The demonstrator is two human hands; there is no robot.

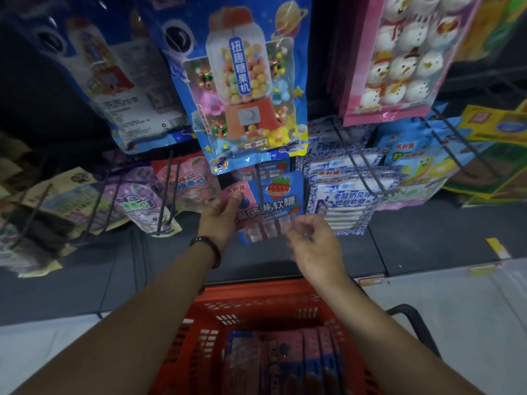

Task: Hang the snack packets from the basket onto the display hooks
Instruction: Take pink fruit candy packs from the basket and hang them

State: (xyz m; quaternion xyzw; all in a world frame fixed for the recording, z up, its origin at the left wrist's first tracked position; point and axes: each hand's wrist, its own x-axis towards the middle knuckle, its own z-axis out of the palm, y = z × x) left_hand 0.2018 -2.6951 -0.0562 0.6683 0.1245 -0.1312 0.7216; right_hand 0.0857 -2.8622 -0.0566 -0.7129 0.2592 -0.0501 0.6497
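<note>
1. Dim shop aisle: a wall of wire pegs loaded with bright candy bags, dark shelf base below.
2. Far left, purple packets [134,201] already hang in a row.
3. Left hand [221,220] is up at the display, thumb on top, pinching the left edge of the blue strawberry packet [281,199].
4. That packet sits dead centre, up at the display hook [259,182], whose wire crosses its upper part. Printed face is toward us, header end up toward the wall, clear strip lowest. Its long axis runs up the frame, tipped slightly. It looks light, thin and floppy with a slick film, so I'd grip the stiffer sealed edges near the header, not the soft middle.
5. Below, the red basket [256,297] holds more packets [288,357] standing on edge.
6. Right hand [313,243] hovers at the packet's lower right corner, fingers loosely curled and motion-blurred. Holding or not, I cannot tell.
7. Far right, white-and-blue packets [345,201] fill the neighbouring hook.
</note>
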